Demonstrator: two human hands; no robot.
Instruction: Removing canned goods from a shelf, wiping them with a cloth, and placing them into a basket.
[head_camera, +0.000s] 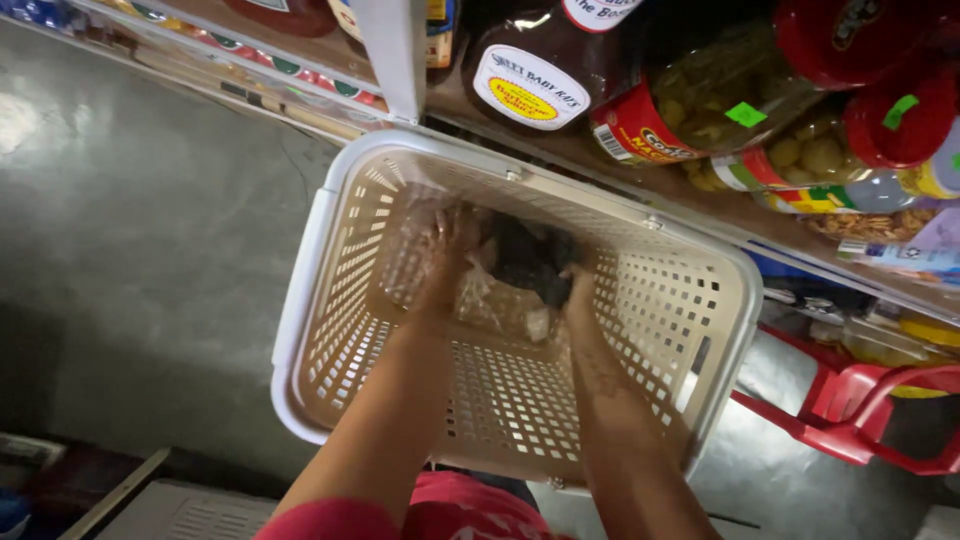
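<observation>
- Head view: we look straight down into a beige basket (640, 330) with slotted walls and a white rim, and both of our bare arms reach into it.
- Our left hand (445, 255) is at the far left of the basket floor, fingers spread and curled onto a clear bag (490, 300) (the motion blur makes the exact grip hard to read, but the fingers look pressed onto the plastic).
- Our right hand (578, 290) is at the right edge of the same bag, fingers closed over its crumpled top.
- The bag lies on the bottom of the basket, toward the far side, between our two hands; it holds something dark (530, 255) that we cannot make out.
- The rest of the basket floor, nearer to us, shows only its grid of holes.
- The basket sits just below the edge of a shelf (480, 105), its far rim touching or nearly touching the shelf front (we cannot tell which).
- On the shelf above stand a dark sauce bottle (540, 60) with a white label, and to its right two jars (730, 90) of greenish pickled pieces with red lids.
- A red plastic crate (850, 410) sits on the floor to the right of the basket, under the shelf.
- The floor (130, 230) to the left is grey concrete.
- A red sleeve (330, 520) covers our left upper arm at the bottom edge.
</observation>
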